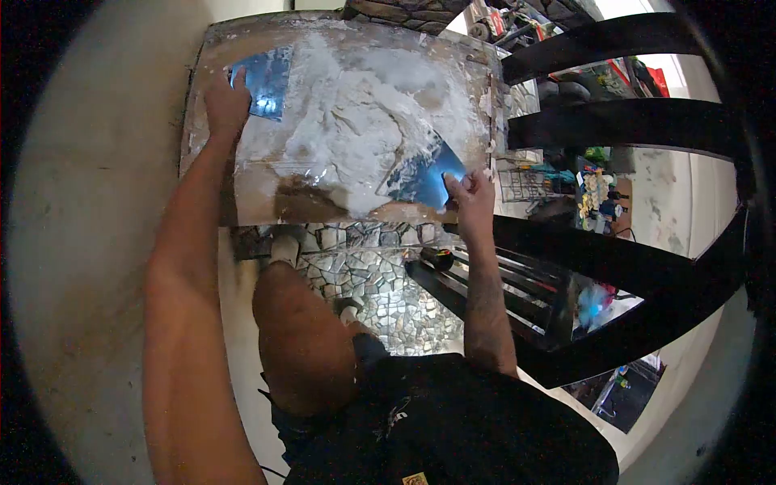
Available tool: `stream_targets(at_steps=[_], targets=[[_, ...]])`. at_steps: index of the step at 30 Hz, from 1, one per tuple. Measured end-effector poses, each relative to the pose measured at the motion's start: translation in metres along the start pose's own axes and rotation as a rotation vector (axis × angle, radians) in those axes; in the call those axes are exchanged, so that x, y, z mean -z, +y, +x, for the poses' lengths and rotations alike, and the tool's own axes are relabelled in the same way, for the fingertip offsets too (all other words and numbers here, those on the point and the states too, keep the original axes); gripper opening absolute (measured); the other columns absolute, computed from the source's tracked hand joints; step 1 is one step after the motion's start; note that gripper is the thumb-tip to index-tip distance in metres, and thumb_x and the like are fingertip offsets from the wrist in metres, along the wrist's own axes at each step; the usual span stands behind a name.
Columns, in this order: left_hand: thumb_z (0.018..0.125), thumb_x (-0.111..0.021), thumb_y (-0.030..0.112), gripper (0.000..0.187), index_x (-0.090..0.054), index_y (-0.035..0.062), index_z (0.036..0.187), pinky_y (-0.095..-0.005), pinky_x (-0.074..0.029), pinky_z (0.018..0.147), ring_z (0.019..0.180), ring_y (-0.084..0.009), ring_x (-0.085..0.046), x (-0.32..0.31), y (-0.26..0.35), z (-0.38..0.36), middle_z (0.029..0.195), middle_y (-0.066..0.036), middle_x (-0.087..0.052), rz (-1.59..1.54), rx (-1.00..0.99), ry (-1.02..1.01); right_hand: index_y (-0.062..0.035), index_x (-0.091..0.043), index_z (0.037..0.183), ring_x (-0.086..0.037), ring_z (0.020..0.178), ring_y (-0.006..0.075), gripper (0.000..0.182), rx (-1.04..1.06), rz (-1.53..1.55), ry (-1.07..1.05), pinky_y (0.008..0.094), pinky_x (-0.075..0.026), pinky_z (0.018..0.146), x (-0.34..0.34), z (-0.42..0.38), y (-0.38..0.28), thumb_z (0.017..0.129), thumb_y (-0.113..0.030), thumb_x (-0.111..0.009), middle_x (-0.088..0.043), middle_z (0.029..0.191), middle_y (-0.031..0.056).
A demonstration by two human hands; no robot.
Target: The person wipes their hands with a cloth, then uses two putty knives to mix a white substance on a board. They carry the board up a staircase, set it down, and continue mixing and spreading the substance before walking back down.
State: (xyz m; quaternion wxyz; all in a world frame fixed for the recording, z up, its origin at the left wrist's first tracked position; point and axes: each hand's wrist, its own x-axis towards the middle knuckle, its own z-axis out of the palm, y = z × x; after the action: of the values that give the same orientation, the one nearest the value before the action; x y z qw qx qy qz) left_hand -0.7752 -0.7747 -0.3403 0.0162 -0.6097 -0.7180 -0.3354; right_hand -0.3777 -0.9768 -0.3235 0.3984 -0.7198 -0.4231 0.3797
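Observation:
A wooden board (pixel 263 170) carries a spread of white paste (pixel 356 121), thickest around its middle. My left hand (pixel 229 101) grips a wide metal scraper (pixel 271 81) at the board's upper left, the blade lying close over the surface. At the right, my right hand (pixel 473 192) holds a second metal scraper (pixel 428 174) between thumb and fingers. Its blade is smeared with white paste and its edge touches the right side of the paste. The two scrapers are apart, with the paste between them.
Dark wooden slats (pixel 614 123) run along the right side, above a dark slatted bench (pixel 501 283). A plain wall (pixel 89 202) stands at the left. Stone-patterned floor (pixel 388 299) shows below the board, and cluttered items (pixel 598 194) lie beyond the slats.

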Motion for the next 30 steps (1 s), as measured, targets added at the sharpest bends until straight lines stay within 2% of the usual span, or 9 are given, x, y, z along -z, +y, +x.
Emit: stream_targets(at_steps=[9, 12, 16, 17, 20, 23, 26, 28, 30], targets=[[0.086, -0.052, 0.028, 0.038, -0.055, -0.0029, 0.109, -0.0439, -0.042, 0.084, 0.097, -0.0407, -0.055, -0.009, -0.009, -0.002, 0.101, -0.026, -0.058, -0.146, -0.016, 0.011, -0.0058, -0.048, 0.075, -0.032, 0.056, 0.0038, 0.019, 0.179, -0.092, 0.175, 0.0220, -0.027, 0.049, 0.022, -0.027, -0.033, 0.079, -0.009, -0.066, -0.036, 0.061, -0.0058], [0.086, -0.051, 0.026, 0.037, -0.054, -0.0032, 0.108, -0.0438, -0.042, 0.082, 0.095, -0.0407, -0.055, 0.002, -0.002, 0.000, 0.102, -0.025, -0.058, -0.157, -0.093, 0.051, -0.0020, -0.048, 0.076, -0.037, 0.058, 0.0126, 0.022, 0.249, -0.131, 0.162, 0.0279, -0.034, 0.054, 0.032, -0.018, -0.051, 0.077, -0.013, -0.067, -0.040, 0.063, 0.0024], [0.085, -0.052, 0.023, 0.035, -0.052, -0.0047, 0.106, -0.0435, -0.042, 0.079, 0.093, -0.0409, -0.055, 0.009, 0.008, -0.003, 0.101, -0.026, -0.058, -0.258, -0.055, 0.087, -0.0007, -0.055, 0.087, -0.057, 0.067, 0.0258, 0.021, 0.365, -0.250, 0.186, 0.0352, -0.044, 0.062, 0.036, 0.000, -0.097, 0.077, -0.016, -0.065, -0.058, 0.073, 0.0133], [0.084, -0.053, 0.023, 0.036, -0.052, -0.0048, 0.107, -0.0430, -0.042, 0.079, 0.091, -0.0403, -0.056, 0.005, 0.002, -0.003, 0.100, -0.026, -0.058, -0.212, -0.006, 0.016, -0.0010, -0.058, 0.095, -0.054, 0.059, 0.0167, 0.024, 0.502, -0.369, 0.224, 0.0302, -0.043, 0.056, 0.036, 0.005, -0.115, 0.076, -0.013, -0.067, -0.058, 0.068, 0.0105], [0.081, -0.060, 0.020, 0.038, -0.051, -0.0055, 0.109, -0.0412, -0.042, 0.078, 0.086, -0.0362, -0.057, 0.005, -0.007, 0.006, 0.097, -0.024, -0.059, -0.292, 0.176, -0.096, -0.0018, -0.059, 0.094, -0.059, 0.063, 0.0232, 0.025, 0.698, -0.454, 0.232, 0.0355, -0.045, 0.059, 0.028, 0.037, -0.128, 0.074, -0.015, -0.067, -0.060, 0.072, 0.0149], [0.077, -0.066, 0.015, 0.034, -0.054, -0.0057, 0.102, -0.0370, -0.044, 0.074, 0.085, -0.0278, -0.058, -0.009, -0.014, 0.004, 0.093, -0.021, -0.060, -0.747, 0.190, 0.123, -0.0015, -0.059, 0.094, -0.061, 0.065, 0.0255, 0.028, 0.603, -0.525, 0.176, 0.0379, -0.047, 0.061, 0.018, 0.063, -0.125, 0.073, -0.018, -0.068, -0.061, 0.072, 0.0149], [0.075, -0.069, 0.012, 0.030, -0.055, -0.0047, 0.095, -0.0336, -0.046, 0.066, 0.075, -0.0213, -0.059, 0.091, 0.116, -0.034, 0.083, -0.016, -0.062, -0.526, 0.113, -0.016, -0.0002, -0.059, 0.091, -0.061, 0.066, 0.0269, 0.030, 0.502, -0.389, 0.090, 0.0375, -0.047, 0.061, 0.013, 0.068, -0.133, 0.070, -0.018, -0.070, -0.061, 0.071, 0.0154], [0.074, -0.071, 0.014, 0.032, -0.054, -0.0033, 0.094, -0.0333, -0.046, 0.057, 0.063, -0.0193, -0.059, 0.094, 0.151, -0.051, 0.071, -0.012, -0.062, -0.409, 0.092, -0.196, 0.0005, -0.059, 0.089, -0.061, 0.069, 0.0314, 0.028, 0.482, -0.307, 0.068, 0.0400, -0.047, 0.064, 0.007, 0.069, -0.134, 0.068, -0.017, -0.068, -0.061, 0.072, 0.0179], [0.072, -0.071, 0.015, 0.037, -0.051, -0.0030, 0.097, -0.0368, -0.045, 0.053, 0.053, -0.0238, -0.056, 0.124, 0.214, -0.073, 0.064, -0.012, -0.060, -0.591, 0.020, -0.246, 0.0012, -0.059, 0.086, -0.061, 0.075, 0.0378, 0.025, 0.472, -0.302, 0.076, 0.0451, -0.048, 0.070, 0.001, 0.065, -0.140, 0.067, -0.015, -0.063, -0.062, 0.075, 0.0216]])
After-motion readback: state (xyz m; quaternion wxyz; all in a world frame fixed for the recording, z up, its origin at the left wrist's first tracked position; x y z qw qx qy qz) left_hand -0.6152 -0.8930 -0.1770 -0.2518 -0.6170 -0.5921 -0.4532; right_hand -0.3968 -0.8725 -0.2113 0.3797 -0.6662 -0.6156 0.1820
